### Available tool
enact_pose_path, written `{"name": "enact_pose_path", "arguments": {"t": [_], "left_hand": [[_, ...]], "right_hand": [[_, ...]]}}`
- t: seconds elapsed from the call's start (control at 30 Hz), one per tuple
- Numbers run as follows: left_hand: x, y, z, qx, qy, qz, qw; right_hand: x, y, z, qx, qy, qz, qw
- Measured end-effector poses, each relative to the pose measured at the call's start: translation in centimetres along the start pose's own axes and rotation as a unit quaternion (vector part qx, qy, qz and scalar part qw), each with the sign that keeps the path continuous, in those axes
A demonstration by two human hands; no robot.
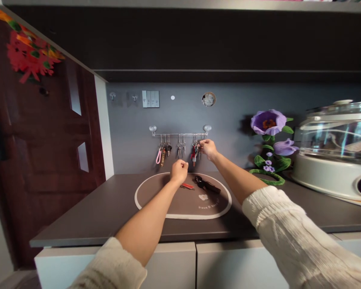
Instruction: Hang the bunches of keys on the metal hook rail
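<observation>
A clear hook rack is fixed to the grey wall, with several keys and key rings hanging from it. At its right end my right hand pinches a bunch of keys. A red key tag hangs just left of those fingers. Lower down, my left hand is closed above the brown oval mat; whatever its fingers hold, if anything, is hidden. On the mat, a red item lies beside that hand, and a dark key holder lies to its right.
Purple artificial flowers and a white appliance with a clear lid stand on the right of the counter. An overhead cabinet juts out above. A dark red door is on the left.
</observation>
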State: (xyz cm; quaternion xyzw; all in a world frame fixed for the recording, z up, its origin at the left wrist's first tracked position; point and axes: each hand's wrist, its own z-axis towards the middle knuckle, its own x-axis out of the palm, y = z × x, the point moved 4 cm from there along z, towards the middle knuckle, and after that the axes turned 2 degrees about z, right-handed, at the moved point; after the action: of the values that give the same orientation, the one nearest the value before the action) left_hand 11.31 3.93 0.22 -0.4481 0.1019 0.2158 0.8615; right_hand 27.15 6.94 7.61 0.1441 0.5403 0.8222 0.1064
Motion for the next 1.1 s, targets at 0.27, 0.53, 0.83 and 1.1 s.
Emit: {"name": "enact_pose_path", "arguments": {"t": [0.27, 0.53, 0.83, 1.1], "left_hand": [[0.0, 0.3, 0.0, 0.013, 0.000, 0.014, 1.000], [0.1, 0.3, 0.0, 0.023, 0.008, 0.007, 1.000], [0.3, 0.2, -0.1, 0.055, 0.028, -0.009, 0.998], [0.8, 0.3, -0.2, 0.102, 0.059, -0.008, 0.993]], "right_hand": [[0.1, -1.3, 0.8, 0.009, -0.025, 0.019, 0.999], [-0.6, -2.8, 1.1, -0.004, -0.034, -0.019, 0.999], [-0.7, -3.0, 0.4, -0.006, 0.006, 0.006, 1.000], [-1.8, -2.6, -1.5, 0.000, -0.008, -0.005, 1.000]]}}
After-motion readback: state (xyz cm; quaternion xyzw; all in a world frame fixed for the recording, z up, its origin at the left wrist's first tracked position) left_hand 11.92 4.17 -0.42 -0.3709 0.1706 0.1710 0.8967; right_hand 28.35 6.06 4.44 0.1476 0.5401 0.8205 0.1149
